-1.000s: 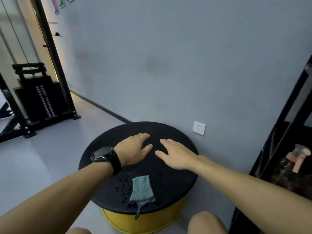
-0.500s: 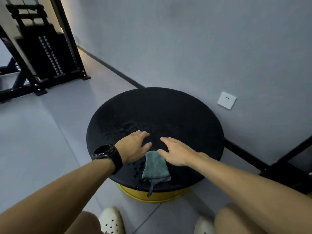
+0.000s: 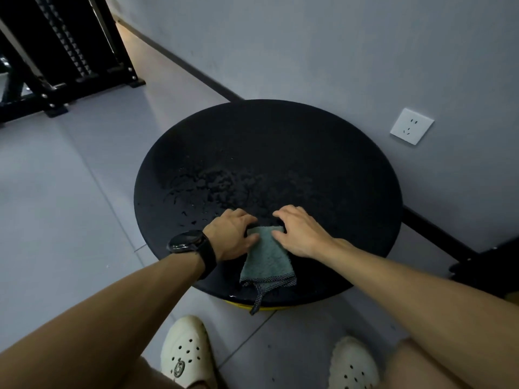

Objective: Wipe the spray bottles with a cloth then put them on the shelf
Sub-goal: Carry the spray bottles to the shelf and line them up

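Observation:
A folded teal cloth with a dark woven hem lies near the front edge of a round black table top; a loop of the hem hangs over the rim. My left hand, with a black watch on its wrist, pinches the cloth's far left corner, thumb on the fabric. Across from it, my right hand pinches the far right corner with curled fingers. No spray bottle is in view.
Water drops dot the table's left half. The table stands on a yellow base against a grey wall with a white socket. Black gym equipment stands at the back left; a black frame foot lies at the right. My white clogs are below.
The view has tilted down and the shelf with bottles at the right has left the frame. Both hands came back from the table's middle to the cloth and took hold of its far corners.

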The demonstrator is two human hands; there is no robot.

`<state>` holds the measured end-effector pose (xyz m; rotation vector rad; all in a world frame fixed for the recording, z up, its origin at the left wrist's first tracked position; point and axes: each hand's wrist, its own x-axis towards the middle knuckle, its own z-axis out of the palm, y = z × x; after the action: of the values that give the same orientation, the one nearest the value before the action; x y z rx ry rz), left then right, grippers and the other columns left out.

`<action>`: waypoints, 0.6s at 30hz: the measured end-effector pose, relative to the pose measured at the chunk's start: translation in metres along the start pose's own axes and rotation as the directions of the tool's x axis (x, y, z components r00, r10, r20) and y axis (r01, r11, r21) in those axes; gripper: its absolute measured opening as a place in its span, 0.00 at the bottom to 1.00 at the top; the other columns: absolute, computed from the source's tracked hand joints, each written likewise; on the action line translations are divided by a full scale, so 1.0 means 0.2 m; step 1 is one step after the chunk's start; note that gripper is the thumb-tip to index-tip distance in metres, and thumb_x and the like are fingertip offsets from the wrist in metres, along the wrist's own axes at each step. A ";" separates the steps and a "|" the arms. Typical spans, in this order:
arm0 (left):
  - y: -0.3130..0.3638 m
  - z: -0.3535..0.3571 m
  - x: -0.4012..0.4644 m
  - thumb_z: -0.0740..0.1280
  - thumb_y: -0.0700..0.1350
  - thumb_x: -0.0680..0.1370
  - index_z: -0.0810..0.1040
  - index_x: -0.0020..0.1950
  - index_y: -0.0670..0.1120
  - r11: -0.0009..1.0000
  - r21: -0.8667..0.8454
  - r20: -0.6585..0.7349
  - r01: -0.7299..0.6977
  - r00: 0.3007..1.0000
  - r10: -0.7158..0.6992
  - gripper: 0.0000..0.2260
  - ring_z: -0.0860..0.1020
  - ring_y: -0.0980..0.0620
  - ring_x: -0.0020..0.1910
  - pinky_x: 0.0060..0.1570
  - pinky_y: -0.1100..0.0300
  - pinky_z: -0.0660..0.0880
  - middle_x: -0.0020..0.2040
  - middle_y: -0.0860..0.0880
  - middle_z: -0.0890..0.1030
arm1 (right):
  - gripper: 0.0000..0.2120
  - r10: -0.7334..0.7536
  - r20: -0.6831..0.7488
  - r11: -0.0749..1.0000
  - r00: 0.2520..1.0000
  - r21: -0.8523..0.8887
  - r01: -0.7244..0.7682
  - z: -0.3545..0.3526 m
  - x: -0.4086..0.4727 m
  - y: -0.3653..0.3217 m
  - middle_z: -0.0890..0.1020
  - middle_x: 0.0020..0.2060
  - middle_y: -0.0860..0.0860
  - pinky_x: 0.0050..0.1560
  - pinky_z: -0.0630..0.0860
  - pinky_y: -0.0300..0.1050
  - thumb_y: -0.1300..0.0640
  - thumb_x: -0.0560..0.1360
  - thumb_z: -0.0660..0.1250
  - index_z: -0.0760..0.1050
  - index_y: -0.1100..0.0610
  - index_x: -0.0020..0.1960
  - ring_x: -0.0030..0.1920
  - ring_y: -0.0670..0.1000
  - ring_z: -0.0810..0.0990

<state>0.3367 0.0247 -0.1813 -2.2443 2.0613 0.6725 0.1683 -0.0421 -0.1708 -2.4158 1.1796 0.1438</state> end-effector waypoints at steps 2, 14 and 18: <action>0.01 0.02 0.02 0.61 0.56 0.82 0.69 0.76 0.49 1.000 0.012 0.003 -0.011 1.000 0.011 0.23 0.67 0.45 0.71 0.70 0.50 0.66 0.73 0.47 0.70 | 0.23 -0.001 -0.002 1.000 1.000 -0.024 0.001 0.02 0.02 0.01 0.68 0.69 0.50 0.68 0.65 0.48 0.50 0.80 0.61 0.66 0.57 0.73 0.69 0.52 0.64; 0.04 0.02 0.05 0.67 0.50 0.79 0.74 0.51 0.50 0.997 -0.066 -0.030 -0.033 0.999 0.031 0.05 0.73 0.46 0.57 0.54 0.53 0.72 0.55 0.49 0.76 | 0.04 -0.043 -0.027 0.998 0.999 0.033 0.044 0.02 0.00 0.01 0.73 0.47 0.48 0.47 0.67 0.43 0.57 0.79 0.62 0.67 0.52 0.48 0.51 0.52 0.72; 0.08 -0.04 0.01 0.67 0.48 0.80 0.72 0.51 0.50 0.984 -0.180 -0.002 0.016 1.000 -0.016 0.04 0.75 0.49 0.42 0.40 0.56 0.70 0.45 0.50 0.78 | 0.03 -0.010 0.010 0.990 1.000 0.143 0.009 -0.04 -0.05 0.01 0.76 0.43 0.50 0.33 0.66 0.44 0.57 0.80 0.61 0.69 0.51 0.53 0.38 0.50 0.74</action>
<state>0.3246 0.0190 -0.1698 -2.3519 2.0586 0.8885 0.1597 -0.0393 -0.1615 -2.2926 1.1337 0.0669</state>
